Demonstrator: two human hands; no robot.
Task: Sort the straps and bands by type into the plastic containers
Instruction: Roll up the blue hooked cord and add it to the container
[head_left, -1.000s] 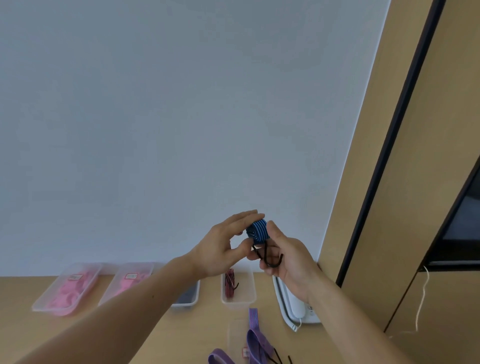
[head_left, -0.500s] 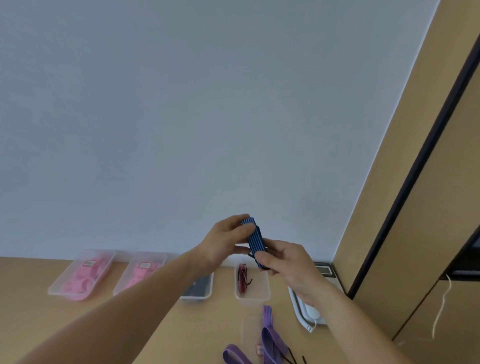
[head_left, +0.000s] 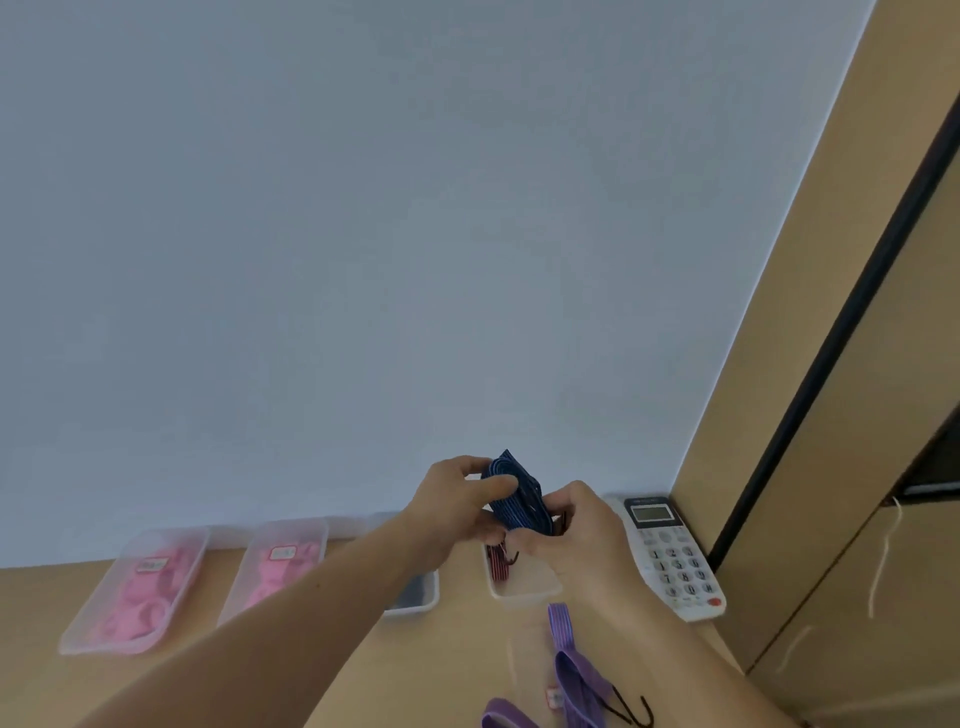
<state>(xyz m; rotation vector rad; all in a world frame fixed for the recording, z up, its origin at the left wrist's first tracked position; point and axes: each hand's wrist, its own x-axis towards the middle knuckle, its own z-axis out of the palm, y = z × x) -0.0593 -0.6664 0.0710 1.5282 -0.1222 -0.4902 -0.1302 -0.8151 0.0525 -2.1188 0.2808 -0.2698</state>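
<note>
Both hands hold a folded blue striped strap (head_left: 514, 493) above the desk. My left hand (head_left: 457, 506) pinches its upper end and my right hand (head_left: 576, 535) grips its lower end. Under the hands stands a clear container (head_left: 524, 590) with a red striped strap (head_left: 500, 564) in it. Left of it a container with dark contents (head_left: 415, 597) shows partly behind my left forearm. Further left are two containers of pink bands (head_left: 137, 597) (head_left: 278, 569). A purple strap with black hooks (head_left: 576, 675) lies on the desk at the bottom.
A white desk phone (head_left: 670, 558) lies at the right against a wooden cabinet (head_left: 831, 415). A white wall rises behind the wooden desk (head_left: 31, 675). A clear lid or empty container (head_left: 524, 660) lies under the purple strap.
The blue strap has turned from a rolled bundle to a flat folded shape between my hands. The camera has tilted down, and the hands sit lower, over the red strap's container.
</note>
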